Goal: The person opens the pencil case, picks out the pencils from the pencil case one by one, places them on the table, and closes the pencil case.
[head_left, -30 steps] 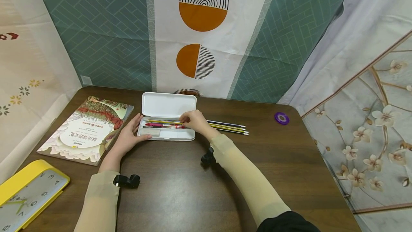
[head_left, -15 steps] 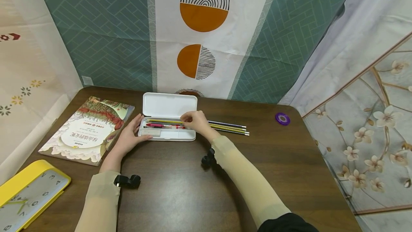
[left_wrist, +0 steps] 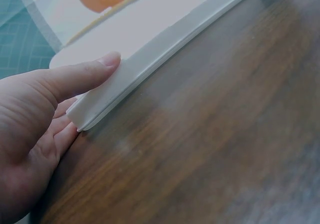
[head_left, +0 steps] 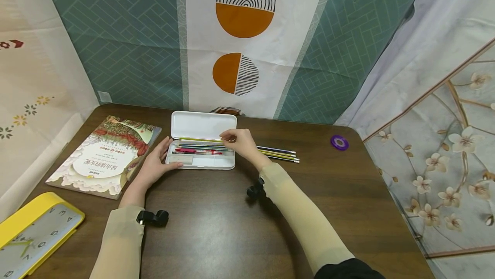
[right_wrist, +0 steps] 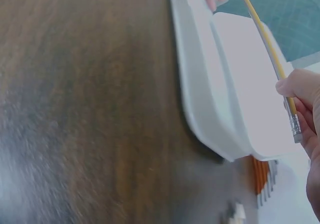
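Tabletop (head_left: pixel 216 231) spreads wide before the white case (head_left: pixel 209 160); parted left fingers (head_left: pixel 164 145) grip its edge; right fingers (head_left: pixel 230 133) pinch a pencil (right_wrist: pixel 271 50).

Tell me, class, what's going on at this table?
A person's right hand pinches a yellow pencil over the open white pencil case, while the left hand holds the case's left end. A red pen lies inside. More pencils lie on the table, right of the case, and a book lies to its left.
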The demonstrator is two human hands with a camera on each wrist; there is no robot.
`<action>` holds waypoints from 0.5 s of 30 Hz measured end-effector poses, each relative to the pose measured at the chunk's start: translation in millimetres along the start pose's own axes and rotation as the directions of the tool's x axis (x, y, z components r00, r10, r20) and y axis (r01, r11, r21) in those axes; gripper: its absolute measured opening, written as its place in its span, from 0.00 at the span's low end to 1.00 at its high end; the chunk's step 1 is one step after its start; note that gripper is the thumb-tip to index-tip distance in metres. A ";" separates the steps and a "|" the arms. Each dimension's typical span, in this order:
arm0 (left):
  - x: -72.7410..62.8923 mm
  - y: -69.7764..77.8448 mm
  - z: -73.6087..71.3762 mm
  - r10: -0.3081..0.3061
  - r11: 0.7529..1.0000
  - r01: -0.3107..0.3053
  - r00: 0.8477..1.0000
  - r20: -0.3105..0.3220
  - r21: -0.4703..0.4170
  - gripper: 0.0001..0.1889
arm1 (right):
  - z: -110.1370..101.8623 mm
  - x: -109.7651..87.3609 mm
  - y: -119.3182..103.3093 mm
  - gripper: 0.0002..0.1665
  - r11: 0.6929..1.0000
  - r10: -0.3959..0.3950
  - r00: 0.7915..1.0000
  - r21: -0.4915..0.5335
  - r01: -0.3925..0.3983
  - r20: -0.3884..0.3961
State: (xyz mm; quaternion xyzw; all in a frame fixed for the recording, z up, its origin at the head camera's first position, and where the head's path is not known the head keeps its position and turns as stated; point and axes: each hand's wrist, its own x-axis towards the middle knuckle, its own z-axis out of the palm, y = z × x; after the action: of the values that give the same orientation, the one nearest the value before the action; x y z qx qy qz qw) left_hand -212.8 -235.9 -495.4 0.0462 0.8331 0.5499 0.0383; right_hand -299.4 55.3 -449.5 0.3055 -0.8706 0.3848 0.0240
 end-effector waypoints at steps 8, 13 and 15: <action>1.9 0.5 0.2 -0.005 1.000 0.005 1.000 -0.004 0.007 0.54 | -26.8 -7.7 -2.4 0.11 0.999 -0.036 0.999 0.034 0.037 -0.024; 2.4 -2.1 0.0 0.007 1.000 -0.007 1.000 -0.009 0.012 0.55 | -50.1 -13.2 4.1 0.11 0.997 -0.078 0.997 0.001 0.078 -0.024; 2.3 -2.6 -0.2 0.008 1.000 -0.008 1.000 -0.010 0.015 0.55 | -59.3 -16.7 9.0 0.11 0.997 -0.078 0.997 -0.003 0.078 -0.016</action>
State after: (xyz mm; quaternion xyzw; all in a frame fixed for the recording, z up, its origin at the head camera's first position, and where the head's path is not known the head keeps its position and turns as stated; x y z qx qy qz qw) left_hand -215.2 -236.8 -497.8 0.0471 0.8371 0.5442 0.0315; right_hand -302.2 109.1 -418.4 0.3359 -0.8583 0.3853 0.0464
